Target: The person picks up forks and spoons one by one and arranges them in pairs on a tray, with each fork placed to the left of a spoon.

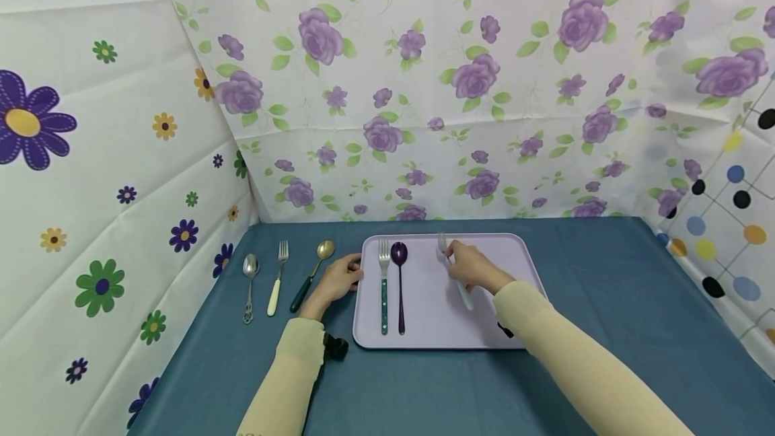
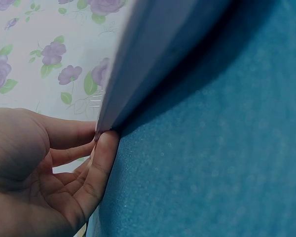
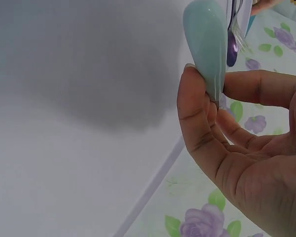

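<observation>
My right hand [image 1: 473,266] pinches a fork with a pale mint handle [image 3: 207,44] between thumb and fingers, over the right half of a lilac tray [image 1: 424,288]. The fork's tines [image 1: 442,239] point toward the tray's far edge. At the tray's left edge, my left hand [image 1: 340,280] holds the rim [image 2: 108,111] between its thumb and fingers. On the tray's left side, a fork with a speckled green handle [image 1: 384,288] lies beside a dark purple spoon [image 1: 400,288], both with handles toward me.
Left of the tray on the blue cloth [image 1: 581,369] lie a silver spoon [image 1: 249,284], a fork with a cream handle [image 1: 276,284] and a gold spoon with a dark green handle [image 1: 310,281]. Flower-patterned sheets [image 1: 375,86] stand behind and at the left.
</observation>
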Motion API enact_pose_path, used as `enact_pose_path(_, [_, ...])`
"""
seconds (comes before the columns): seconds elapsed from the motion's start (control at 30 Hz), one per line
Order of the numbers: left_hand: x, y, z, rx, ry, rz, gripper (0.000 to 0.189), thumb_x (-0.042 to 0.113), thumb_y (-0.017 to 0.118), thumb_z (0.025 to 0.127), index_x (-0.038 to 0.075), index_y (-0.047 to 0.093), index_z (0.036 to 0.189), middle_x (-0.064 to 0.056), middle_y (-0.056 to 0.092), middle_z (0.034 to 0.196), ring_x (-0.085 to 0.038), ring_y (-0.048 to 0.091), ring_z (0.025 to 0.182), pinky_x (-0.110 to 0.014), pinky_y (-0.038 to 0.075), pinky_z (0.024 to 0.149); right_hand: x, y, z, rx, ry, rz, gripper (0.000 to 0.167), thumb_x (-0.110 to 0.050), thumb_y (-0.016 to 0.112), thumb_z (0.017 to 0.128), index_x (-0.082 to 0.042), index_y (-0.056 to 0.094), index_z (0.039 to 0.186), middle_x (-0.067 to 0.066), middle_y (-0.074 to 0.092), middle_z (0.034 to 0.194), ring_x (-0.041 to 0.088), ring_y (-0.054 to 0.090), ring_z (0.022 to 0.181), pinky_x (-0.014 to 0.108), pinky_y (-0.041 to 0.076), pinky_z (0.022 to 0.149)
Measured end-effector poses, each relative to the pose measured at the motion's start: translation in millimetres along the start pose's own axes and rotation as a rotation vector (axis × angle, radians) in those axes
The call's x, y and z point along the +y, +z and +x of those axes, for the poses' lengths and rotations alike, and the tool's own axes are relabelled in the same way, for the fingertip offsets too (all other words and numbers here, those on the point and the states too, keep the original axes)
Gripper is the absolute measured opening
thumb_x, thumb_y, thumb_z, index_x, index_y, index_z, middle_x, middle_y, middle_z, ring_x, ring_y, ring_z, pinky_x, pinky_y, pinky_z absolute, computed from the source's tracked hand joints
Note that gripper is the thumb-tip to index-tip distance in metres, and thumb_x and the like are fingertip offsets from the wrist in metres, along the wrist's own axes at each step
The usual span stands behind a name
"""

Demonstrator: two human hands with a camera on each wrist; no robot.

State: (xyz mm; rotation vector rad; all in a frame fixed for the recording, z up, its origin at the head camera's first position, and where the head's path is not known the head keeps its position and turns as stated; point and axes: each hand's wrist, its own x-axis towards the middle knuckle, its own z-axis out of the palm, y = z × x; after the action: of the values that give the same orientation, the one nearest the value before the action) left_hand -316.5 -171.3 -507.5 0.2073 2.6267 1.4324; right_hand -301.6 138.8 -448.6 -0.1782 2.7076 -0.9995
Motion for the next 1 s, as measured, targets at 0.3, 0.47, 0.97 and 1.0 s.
enact_pose_path(0.3, [-0.6, -0.1, 0.3, 0.003, 0.005, 0.003, 0.047, 0.004, 0.058, 0.104, -0.003, 0.050, 0.150, -0.014, 0.062, 0.107, -0.021, 0.065, 0.090, -0.035, 0.061, 0.076, -7.4, 10.0, 0.6, -0.009, 0.013, -0.021, 0.051, 0.010, 0.054, 0.080, 0.008, 0.054, 0.131, 0.021, 0.060, 0.091, 0.028, 0.065, 0.060, 0.036, 0.060, 0.049])
enact_pose_path(0.47, [-0.6, 0.0, 0.4, 0.001, 0.006, 0.003, 0.047, 0.005, 0.058, 0.104, -0.003, 0.050, 0.150, -0.014, 0.062, 0.107, -0.021, 0.065, 0.089, -0.035, 0.061, 0.076, -8.7, 17.8, 3.2, -0.012, 0.026, -0.043, 0.050, 0.010, 0.056, 0.081, 0.007, 0.055, 0.131, 0.020, 0.061, 0.094, 0.026, 0.065, 0.059, 0.036, 0.060, 0.050])
enact_pose_path(0.97, [-0.1, 0.7, 1.0, 0.010, -0.001, 0.007, 0.047, 0.004, 0.058, 0.104, -0.003, 0.051, 0.150, -0.013, 0.062, 0.107, -0.021, 0.065, 0.092, -0.035, 0.061, 0.077, -13.7, 37.5, 6.0, -0.042, -0.013, -0.076, 0.027, 0.011, 0.057, 0.084, 0.011, 0.062, 0.111, 0.019, 0.065, 0.088, 0.024, 0.063, 0.051, 0.032, 0.057, 0.046])
enact_pose_path(1.0, [-0.1, 0.6, 1.2, 0.011, -0.002, 0.008, 0.047, 0.004, 0.059, 0.104, -0.003, 0.051, 0.150, -0.013, 0.062, 0.107, -0.021, 0.065, 0.092, -0.035, 0.061, 0.077, -14.7, 39.0, 6.5, -0.045, -0.008, -0.077, 0.021, 0.012, 0.057, 0.086, 0.010, 0.062, 0.106, 0.018, 0.064, 0.086, 0.024, 0.063, 0.051, 0.032, 0.057, 0.046])
